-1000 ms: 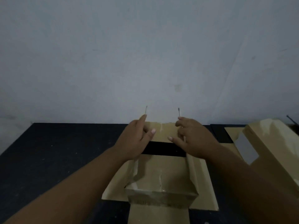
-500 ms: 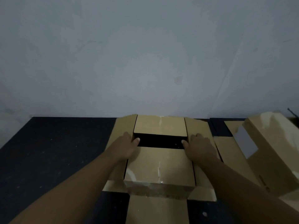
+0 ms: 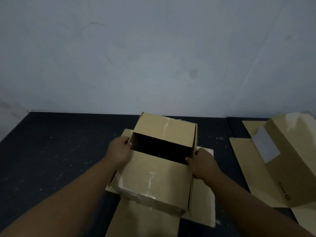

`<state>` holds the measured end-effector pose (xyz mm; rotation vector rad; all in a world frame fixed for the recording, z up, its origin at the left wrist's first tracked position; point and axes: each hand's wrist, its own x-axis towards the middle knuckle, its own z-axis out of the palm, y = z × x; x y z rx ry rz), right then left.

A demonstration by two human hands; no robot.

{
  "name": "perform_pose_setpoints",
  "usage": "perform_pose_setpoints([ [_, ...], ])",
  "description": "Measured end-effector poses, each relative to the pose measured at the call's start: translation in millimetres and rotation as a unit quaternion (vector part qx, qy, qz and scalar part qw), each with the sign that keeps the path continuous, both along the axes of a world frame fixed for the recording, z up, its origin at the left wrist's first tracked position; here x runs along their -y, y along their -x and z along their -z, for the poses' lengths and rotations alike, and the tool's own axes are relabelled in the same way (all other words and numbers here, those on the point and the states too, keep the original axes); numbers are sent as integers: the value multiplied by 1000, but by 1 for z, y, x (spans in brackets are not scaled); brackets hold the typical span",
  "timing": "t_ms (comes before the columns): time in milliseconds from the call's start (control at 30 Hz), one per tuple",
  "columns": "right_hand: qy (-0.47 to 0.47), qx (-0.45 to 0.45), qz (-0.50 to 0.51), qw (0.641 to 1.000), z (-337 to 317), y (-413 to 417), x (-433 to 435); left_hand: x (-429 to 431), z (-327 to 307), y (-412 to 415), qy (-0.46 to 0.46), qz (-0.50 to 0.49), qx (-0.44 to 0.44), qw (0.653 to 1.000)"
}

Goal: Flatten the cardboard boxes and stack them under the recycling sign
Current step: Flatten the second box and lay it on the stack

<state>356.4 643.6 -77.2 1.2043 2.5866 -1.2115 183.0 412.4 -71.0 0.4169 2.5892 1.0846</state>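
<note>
A brown cardboard box (image 3: 153, 182) stands in front of me on the dark floor, its flaps spread out around it and a dark open gap across its middle. Clear tape shines on its near edge. My left hand (image 3: 119, 151) grips the box's left side at the gap. My right hand (image 3: 203, 164) grips the right side at the gap. The box sits skewed, turned slightly clockwise. No recycling sign is in view.
A second cardboard box (image 3: 287, 158) with a grey label lies at the right on flattened cardboard (image 3: 242, 161). A pale wall (image 3: 153, 57) rises just behind the boxes. Dark speckled floor (image 3: 51, 151) spreads to the left.
My hands moved from the far flaps, which folded down, to the box's two sides. The box has since turned askew and its far end has lifted.
</note>
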Motion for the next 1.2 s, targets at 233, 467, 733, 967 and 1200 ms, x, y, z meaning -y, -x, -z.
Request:
perform_pose_setpoints([
  [233,-322,57,-128,936,-13,36,5,-2,12,-15,7,49,-222,974],
  [467,-381,-21,-276,882,-18,94,17,-16,8,-33,98,257,-277,921],
  [733,-370,-66,-277,885,-33,104,8,5,-16,-4,99,221,-262,934],
  [967,-308,-67,-228,921,-77,98,-11,67,-46,40,123,168,-244,947],
  [1200,-405,-1,-236,883,-92,88,-5,108,-64,74,184,128,-310,924],
])
